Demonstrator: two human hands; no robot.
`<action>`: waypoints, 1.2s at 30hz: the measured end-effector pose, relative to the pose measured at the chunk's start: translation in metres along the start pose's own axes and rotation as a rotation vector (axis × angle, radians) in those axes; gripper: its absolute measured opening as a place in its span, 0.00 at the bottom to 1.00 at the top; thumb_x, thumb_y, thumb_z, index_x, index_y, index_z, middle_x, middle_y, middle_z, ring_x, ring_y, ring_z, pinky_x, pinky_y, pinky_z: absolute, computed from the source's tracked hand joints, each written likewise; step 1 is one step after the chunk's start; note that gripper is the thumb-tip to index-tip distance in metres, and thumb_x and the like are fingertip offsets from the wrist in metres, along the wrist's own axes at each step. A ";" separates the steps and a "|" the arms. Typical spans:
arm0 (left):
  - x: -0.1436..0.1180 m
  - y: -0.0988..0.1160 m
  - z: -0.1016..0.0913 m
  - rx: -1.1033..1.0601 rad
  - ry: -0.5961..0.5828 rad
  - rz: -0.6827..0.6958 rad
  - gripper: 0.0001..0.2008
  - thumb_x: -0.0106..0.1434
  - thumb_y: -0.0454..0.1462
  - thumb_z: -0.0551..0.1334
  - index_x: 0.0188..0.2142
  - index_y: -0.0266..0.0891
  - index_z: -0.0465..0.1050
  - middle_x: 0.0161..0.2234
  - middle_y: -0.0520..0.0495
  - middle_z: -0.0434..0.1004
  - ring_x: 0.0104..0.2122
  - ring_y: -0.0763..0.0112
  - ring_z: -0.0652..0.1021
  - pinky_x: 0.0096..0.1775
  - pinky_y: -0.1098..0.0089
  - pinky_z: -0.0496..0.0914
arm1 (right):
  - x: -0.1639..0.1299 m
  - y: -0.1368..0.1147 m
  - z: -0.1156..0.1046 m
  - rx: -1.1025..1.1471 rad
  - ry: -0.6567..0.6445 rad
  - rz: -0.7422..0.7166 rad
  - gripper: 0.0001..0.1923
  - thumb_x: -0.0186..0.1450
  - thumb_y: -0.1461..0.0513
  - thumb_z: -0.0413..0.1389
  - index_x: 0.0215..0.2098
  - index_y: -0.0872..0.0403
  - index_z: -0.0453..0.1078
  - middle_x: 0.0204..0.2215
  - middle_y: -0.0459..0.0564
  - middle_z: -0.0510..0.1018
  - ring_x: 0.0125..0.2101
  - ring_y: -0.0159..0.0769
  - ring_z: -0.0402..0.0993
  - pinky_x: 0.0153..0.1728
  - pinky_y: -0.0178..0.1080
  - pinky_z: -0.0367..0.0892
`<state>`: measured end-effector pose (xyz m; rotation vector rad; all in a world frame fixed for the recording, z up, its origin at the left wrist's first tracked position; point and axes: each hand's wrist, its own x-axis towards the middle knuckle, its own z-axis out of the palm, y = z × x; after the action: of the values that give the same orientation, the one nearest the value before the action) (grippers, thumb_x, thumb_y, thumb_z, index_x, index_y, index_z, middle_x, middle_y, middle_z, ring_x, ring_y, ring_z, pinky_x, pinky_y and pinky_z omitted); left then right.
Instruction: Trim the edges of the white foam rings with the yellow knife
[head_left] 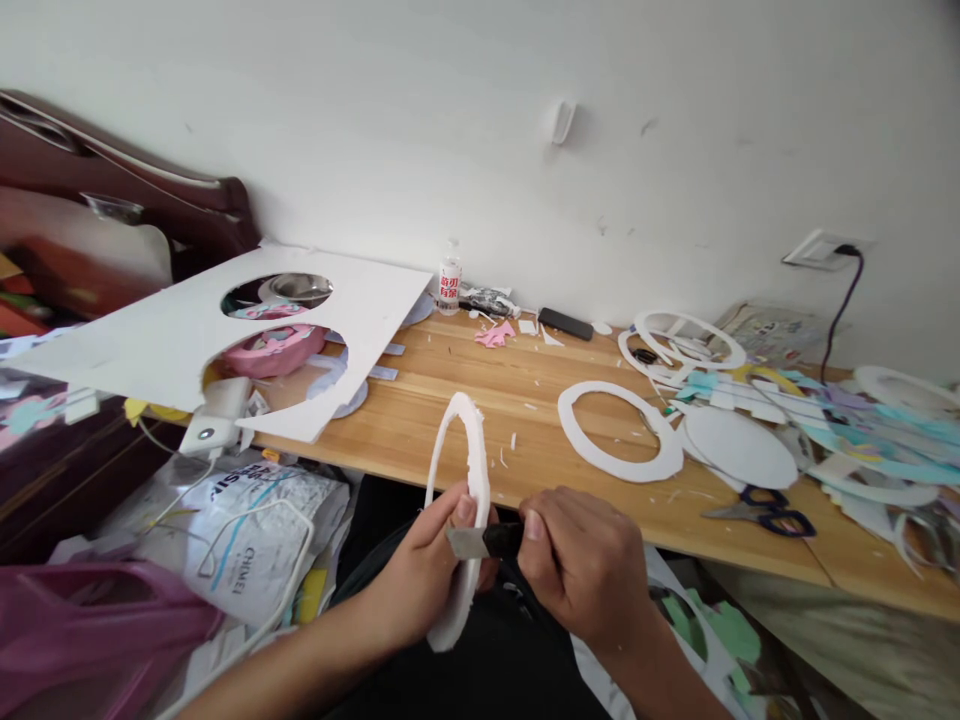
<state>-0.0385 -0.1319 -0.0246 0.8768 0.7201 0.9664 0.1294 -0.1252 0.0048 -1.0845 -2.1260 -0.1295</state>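
Note:
My left hand point(427, 565) grips a white foam ring point(474, 450) held upright on its edge, above my lap. The ring's outer edge looks rough, with small ragged bits along it. In my right hand point(581, 560) is a utility knife point(499, 541) with a black handle, fingers wrapped round it. Its short, wide blade lies against the ring's edge, close to my left thumb. Behind my hands a second white foam ring point(574, 430) lies flat on the wooden table point(420, 415).
A white foam board point(150, 335) with two large round holes covers the table's left side. Scissors point(765, 512) lie near the front right edge, beside a white disc point(739, 447) and piled foam scraps. A bottle point(449, 280) and a black phone-like object point(565, 323) stand along the wall.

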 end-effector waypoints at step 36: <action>-0.003 -0.003 -0.005 -0.048 0.002 0.001 0.16 0.69 0.49 0.57 0.35 0.39 0.65 0.21 0.55 0.66 0.19 0.78 0.63 0.22 0.74 0.55 | -0.004 0.002 -0.003 -0.012 -0.035 0.006 0.15 0.69 0.66 0.45 0.24 0.52 0.63 0.18 0.44 0.66 0.20 0.31 0.61 0.26 0.39 0.50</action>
<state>-0.0425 -0.1344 -0.0286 0.8342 0.6955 0.9816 0.1338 -0.1280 0.0044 -1.1077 -2.1560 -0.1217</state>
